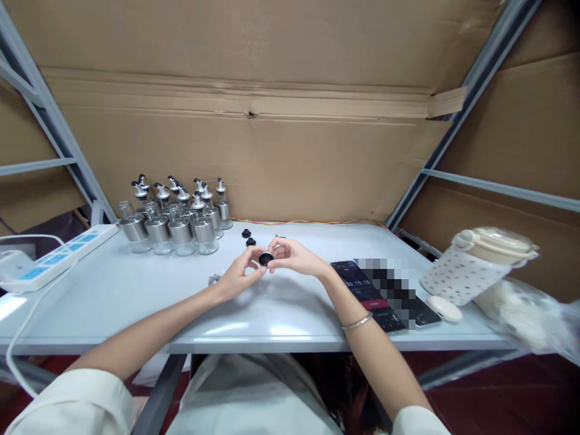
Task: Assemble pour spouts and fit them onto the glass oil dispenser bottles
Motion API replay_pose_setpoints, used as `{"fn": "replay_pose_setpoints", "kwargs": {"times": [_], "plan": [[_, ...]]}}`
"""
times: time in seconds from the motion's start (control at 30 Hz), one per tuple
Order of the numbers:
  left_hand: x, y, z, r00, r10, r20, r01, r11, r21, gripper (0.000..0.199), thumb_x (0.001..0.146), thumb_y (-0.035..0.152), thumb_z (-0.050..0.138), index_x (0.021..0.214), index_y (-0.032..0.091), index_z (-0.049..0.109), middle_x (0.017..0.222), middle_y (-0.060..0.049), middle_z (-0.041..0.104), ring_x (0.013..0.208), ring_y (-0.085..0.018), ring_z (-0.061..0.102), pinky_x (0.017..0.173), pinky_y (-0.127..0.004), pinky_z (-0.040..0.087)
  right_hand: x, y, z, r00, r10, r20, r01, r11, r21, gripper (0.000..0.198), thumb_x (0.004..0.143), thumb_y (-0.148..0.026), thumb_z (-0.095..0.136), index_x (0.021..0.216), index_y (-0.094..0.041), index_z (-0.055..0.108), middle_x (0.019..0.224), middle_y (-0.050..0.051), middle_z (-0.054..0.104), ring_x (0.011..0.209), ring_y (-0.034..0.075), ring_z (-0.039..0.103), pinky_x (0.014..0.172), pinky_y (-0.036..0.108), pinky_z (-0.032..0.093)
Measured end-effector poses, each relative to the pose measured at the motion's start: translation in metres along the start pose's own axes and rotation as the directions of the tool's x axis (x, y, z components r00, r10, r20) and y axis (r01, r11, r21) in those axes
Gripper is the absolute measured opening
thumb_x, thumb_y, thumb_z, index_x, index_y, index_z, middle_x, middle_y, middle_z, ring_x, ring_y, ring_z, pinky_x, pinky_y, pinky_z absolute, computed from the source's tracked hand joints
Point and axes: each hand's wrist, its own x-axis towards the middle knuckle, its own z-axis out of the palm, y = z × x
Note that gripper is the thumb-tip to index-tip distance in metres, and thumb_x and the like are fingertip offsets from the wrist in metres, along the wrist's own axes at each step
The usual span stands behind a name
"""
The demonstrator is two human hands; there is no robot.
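Note:
Between both hands, above the middle of the table, is a small round black cap (266, 260) with a pale rim. My left hand (240, 272) pinches its left side with thumb and fingers. From the right, my right hand (294, 257) grips the same piece. Two small black stoppers (246, 233) lie just beyond the fingers. A small silvery piece (214, 280) sits beside my left hand, partly hidden by it. Behind my right fingers a thin dark bit (280, 237) shows; its kind is unclear.
Several glass oil bottles (181, 232) with steel sleeves, most with pour spouts, stand at the back left. A power strip (63, 257) lies at far left. On the right are a phone (369, 296), a spotted white container (471, 269), a pale oval object (444, 309) and a plastic bag (525, 314).

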Motion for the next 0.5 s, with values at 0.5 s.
{"fn": "replay_pose_setpoints", "kwargs": {"times": [0.5], "plan": [[0.0023, 0.0056, -0.0077, 1.0, 0.029, 0.002, -0.029, 0.997, -0.066, 0.025, 0.075, 0.035, 0.068, 0.082, 0.017, 0.053, 0.085, -0.001, 0.063, 0.082, -0.015, 0.057, 0.079, -0.029, 0.042, -0.0016, -0.0021, 0.0013, 0.999, 0.008, 0.045, -0.01, 0.999, 0.047, 0.031, 0.065, -0.033, 0.077, 0.069, -0.016, 0.051, 0.06, -0.003, 0.063, 0.057, 0.01, 0.059, 0.061, 0.025, 0.044]]}}
